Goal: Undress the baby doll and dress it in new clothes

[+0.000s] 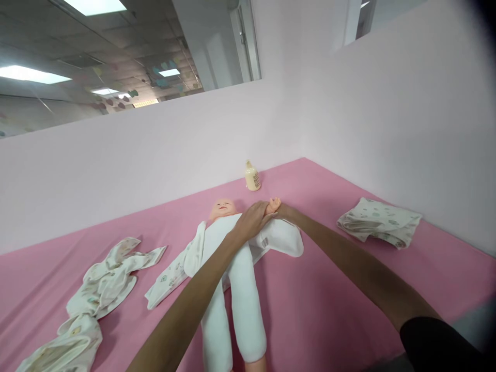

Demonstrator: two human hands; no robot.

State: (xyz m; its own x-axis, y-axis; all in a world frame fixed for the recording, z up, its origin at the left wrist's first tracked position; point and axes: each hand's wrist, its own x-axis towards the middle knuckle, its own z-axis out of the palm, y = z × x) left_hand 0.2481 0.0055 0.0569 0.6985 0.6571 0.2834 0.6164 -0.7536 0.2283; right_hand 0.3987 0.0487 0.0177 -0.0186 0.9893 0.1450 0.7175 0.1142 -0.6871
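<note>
Doll (232, 248) lies face up mid-counter (329, 310) in a white suit, head toward the wall. Left hand (252, 219) lies over doll's chest and raised arm, fingers curled around it. Right hand (284, 211) meets that arm just beside doll's hand; its grip is hidden. Bottle (252, 176) beyond doll's head. Folded cloth (380, 222) right of doll; crumpled garment (93, 294) left.

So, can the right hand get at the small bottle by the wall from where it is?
Probably yes. The right hand is at the doll's arm, and the bottle stands just beyond on the pink surface with nothing between; it must let go first.
</note>
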